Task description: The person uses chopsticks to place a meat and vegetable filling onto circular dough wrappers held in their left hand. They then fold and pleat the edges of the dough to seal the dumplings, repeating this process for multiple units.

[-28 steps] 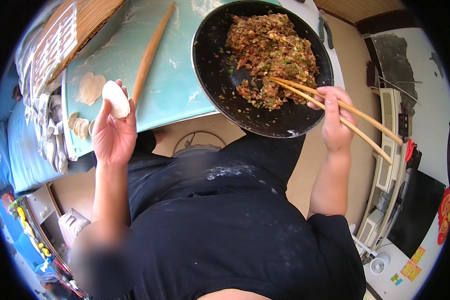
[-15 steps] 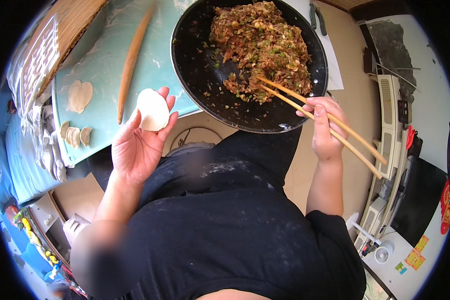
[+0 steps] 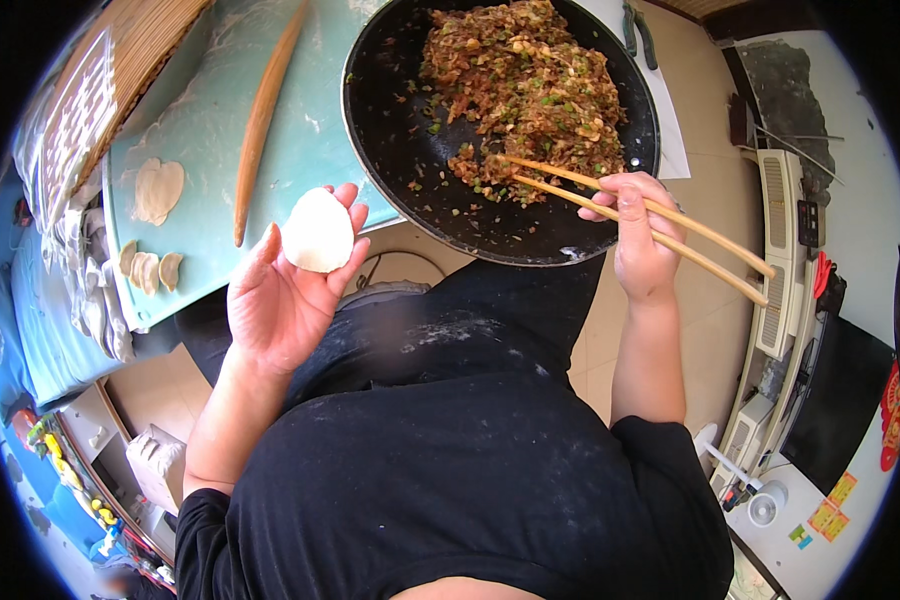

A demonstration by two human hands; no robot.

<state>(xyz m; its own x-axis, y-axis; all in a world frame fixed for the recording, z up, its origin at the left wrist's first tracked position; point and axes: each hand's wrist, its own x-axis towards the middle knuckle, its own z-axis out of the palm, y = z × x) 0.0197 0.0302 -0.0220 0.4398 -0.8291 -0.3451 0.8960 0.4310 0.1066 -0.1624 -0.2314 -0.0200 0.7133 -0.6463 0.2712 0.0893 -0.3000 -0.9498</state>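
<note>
A round white dumpling wrapper (image 3: 318, 231) lies across the fingers of my left hand (image 3: 288, 300), palm up, with the thumb beside its edge. My right hand (image 3: 640, 225) grips a pair of wooden chopsticks (image 3: 685, 230) over the near right rim of a black pan (image 3: 410, 205). Their tips touch the near edge of a heap of minced filling (image 3: 530, 85) flecked with green. Left of my left hand, several folded dumplings (image 3: 148, 270) and a small pile of flat wrappers (image 3: 158, 190) rest on a floured green board (image 3: 200, 150).
A tapered wooden rolling pin (image 3: 265, 120) lies on the board between the wrappers and the pan. Beyond the pan's right side are dark-handled scissors or pliers (image 3: 640, 35) on a white surface. A slatted bamboo mat (image 3: 145, 75) and a white plastic rack (image 3: 75, 115) border the board's left side.
My left hand with the wrapper has shifted slightly right and down. My right hand has moved a little up and left, laying the chopsticks flatter, with their tips still at the filling.
</note>
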